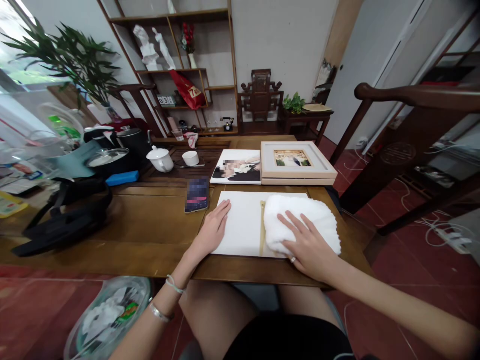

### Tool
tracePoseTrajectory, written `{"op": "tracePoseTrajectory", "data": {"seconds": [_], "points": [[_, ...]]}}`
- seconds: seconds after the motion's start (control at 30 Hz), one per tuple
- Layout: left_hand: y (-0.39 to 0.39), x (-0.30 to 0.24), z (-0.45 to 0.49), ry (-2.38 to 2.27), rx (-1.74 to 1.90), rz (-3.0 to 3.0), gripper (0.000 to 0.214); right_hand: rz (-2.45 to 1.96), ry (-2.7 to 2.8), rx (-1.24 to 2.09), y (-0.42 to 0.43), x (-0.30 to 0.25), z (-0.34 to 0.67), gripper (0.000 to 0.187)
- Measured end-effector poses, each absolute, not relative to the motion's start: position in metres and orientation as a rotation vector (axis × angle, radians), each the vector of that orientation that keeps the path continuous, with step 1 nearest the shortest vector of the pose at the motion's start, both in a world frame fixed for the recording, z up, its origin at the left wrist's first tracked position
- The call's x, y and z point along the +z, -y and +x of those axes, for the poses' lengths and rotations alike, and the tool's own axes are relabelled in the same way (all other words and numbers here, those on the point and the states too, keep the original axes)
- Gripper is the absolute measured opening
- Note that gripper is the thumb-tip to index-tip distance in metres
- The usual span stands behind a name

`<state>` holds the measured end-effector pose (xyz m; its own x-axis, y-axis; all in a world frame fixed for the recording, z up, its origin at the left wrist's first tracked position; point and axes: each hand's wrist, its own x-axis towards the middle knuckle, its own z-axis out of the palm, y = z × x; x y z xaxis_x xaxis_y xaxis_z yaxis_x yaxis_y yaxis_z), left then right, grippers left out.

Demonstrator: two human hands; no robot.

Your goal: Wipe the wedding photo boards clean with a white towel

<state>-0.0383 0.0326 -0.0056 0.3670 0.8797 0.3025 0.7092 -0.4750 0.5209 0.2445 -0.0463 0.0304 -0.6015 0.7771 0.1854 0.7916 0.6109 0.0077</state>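
A flat white panel (240, 220) lies on the wooden table in front of me, with a narrow tan strip (263, 225) running down its middle. My left hand (214, 226) rests flat on the panel's left edge, fingers stretched out. Over the right half is spread a fluffy white towel (322, 217). My right hand (305, 245), a ring on one finger, lies on top of this towel with its fingers spread and pressing down. The towel hides what is beneath it. Just beyond the panel are a photo print (240, 167) and a framed photo (296, 157).
A phone (197, 195) lies left of the panel. Farther left are a lidded white cup (160, 159), a small white bowl (191, 158), a blue block (122, 178) and a black bag (67, 215). A waste bin (144, 290) stands below the table's front edge.
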Motion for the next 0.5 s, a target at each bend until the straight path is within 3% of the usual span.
{"op": "tracePoseTrajectory", "data": {"seconds": [0.33,0.5], "points": [[-0.034,-0.006,-0.036,-1.409,0.761,2.359,0.044,-1.300,2.660,-0.128,-0.023,0.038,0.259,0.033],[-0.035,-0.004,-0.037,-1.418,0.758,2.368,0.045,-1.304,2.738,-0.138,0.008,0.039,0.251,0.032]]}}
